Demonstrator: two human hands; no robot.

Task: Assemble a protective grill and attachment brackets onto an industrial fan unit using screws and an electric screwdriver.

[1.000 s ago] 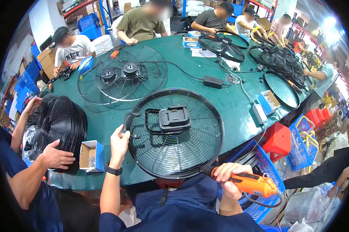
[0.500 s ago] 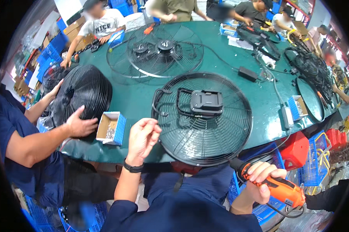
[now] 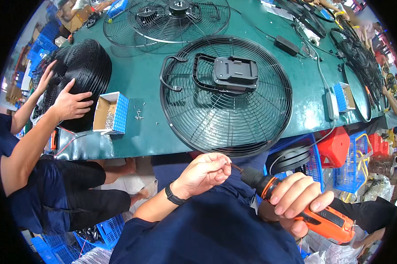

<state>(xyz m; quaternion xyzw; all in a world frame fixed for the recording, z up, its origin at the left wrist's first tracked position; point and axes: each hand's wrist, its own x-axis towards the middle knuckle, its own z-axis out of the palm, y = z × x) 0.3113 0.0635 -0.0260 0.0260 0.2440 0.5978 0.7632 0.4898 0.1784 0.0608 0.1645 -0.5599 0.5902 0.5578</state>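
My right hand (image 3: 297, 200) is wrapped round an orange and black electric screwdriver (image 3: 326, 222), its bit pointing left. At the bit's tip, my left hand (image 3: 205, 174) is closed in a pinch; what sits between its fingertips is too small to make out. Just beyond both hands, a round black wire fan guard (image 3: 233, 127) lies flat on the green table (image 3: 139, 143). A black plastic housing (image 3: 236, 74) rests on the guard's middle, a looped black bracket beside it. A separate curved black handle (image 3: 165, 72) lies over the guard's left rim.
Left of the guard stand a blue-and-white box of small screws (image 3: 111, 112) and several loose screws (image 3: 139, 115). A co-worker's hands (image 3: 71, 101) hold stacked black guards (image 3: 90, 66). More wire guards (image 3: 167, 33) lie behind. At right are a white power strip (image 3: 331, 105), another screw box (image 3: 343, 97) and red stools (image 3: 335, 147).
My left hand has come down and right to the screwdriver's tip. The screwdriver has tilted and moved slightly left. The view has dipped. The co-worker's hands have shifted on the stacked guards.
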